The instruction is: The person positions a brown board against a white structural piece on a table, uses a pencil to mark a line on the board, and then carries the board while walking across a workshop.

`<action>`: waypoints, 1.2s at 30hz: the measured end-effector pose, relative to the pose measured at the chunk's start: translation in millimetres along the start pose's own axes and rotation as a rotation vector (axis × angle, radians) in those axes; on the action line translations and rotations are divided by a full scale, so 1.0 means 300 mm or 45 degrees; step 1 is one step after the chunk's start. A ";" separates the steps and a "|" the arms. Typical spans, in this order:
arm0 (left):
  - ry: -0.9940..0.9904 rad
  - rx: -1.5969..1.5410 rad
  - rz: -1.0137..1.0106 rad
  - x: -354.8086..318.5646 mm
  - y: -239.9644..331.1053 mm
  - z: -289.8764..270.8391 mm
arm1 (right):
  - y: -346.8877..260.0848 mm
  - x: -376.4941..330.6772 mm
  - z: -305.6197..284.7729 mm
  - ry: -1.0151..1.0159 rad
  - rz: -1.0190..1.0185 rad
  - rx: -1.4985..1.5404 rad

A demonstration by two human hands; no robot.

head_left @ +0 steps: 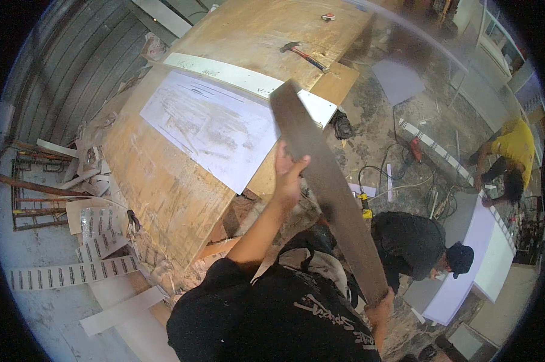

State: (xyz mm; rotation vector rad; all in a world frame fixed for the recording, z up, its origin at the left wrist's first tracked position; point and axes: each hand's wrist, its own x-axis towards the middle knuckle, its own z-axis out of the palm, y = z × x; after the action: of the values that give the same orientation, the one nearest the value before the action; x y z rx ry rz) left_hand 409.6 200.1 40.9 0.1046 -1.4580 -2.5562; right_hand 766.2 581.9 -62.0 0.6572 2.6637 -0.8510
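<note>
Holding a long dark brown board (327, 187) with both hands, up in the air over the edge of a big plywood worktable (164, 181). Left hand (289, 172) wrapped around the board's left edge about halfway along, fingers curled tight on it. Right hand (380, 308) gripping the board's near end, down low by the black shirt. Board slanting from the low right up to the top middle, with its far end over a white strip (236, 78) on the table.

On the table: a big white paper sheet (212, 127) with pencil lines, lying flat. Past it, the long white strip running across. Farther back, a hammer (304, 55) with a red and black handle, and a small tape measure (328, 17) near the far edge.

Left of the table, on the floor: scrap pieces, white offcuts (118, 311) and striped paper strips (73, 273), all in a messy pile. Also a rusty metal frame (34, 187) by the wall.

On the right, a person in a black top and dark cap (417, 244), bent over a white panel (474, 259). Farther off, a person in a yellow shirt (514, 151), crouching at the same white panel. Between them and the table, cables and a red power tool (415, 149) on the dusty floor.
</note>
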 end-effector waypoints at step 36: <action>0.932 0.051 -0.560 0.037 -0.354 -0.257 | 0.095 0.459 0.526 0.135 0.513 0.108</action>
State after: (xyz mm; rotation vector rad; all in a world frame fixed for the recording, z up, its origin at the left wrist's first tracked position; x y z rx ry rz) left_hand 396.5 185.2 -89.3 1.3334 -1.2646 -2.3490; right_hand 679.7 554.3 -252.8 1.2377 2.4603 -0.8323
